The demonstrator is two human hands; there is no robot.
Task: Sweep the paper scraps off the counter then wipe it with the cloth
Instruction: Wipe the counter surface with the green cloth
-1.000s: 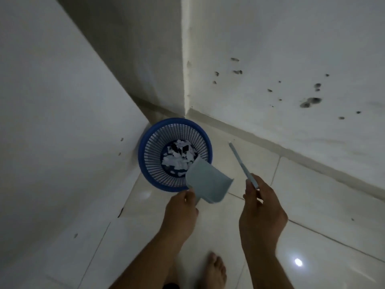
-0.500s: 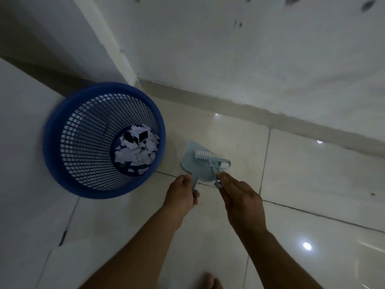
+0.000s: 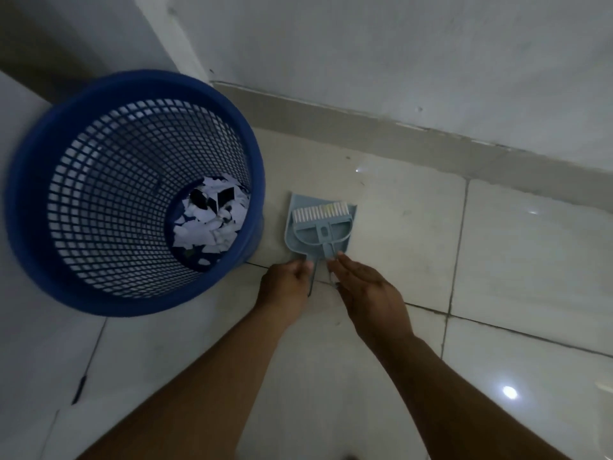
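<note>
A light blue dustpan [image 3: 300, 200] lies flat on the tiled floor, just right of a blue mesh wastebasket [image 3: 132, 84]. White paper scraps [image 3: 209, 220] lie at the bottom of the basket. A matching small brush [image 3: 321, 230] with white bristles rests inside the pan. My left hand [image 3: 285, 283] is closed on the dustpan's handle. My right hand [image 3: 368, 293] has its fingers stretched over the brush's thin handle, pinching it. No counter or cloth is in view.
The basket stands against a white wall on the left, near a corner. A second wall with a grey skirting strip [image 3: 398, 141] runs behind the dustpan. Glossy floor tiles [image 3: 530, 267] spread to the right and toward me.
The dustpan came away from the basket's mouth and down onto the floor. The brush was laid into the pan. The view has moved closer to the floor.
</note>
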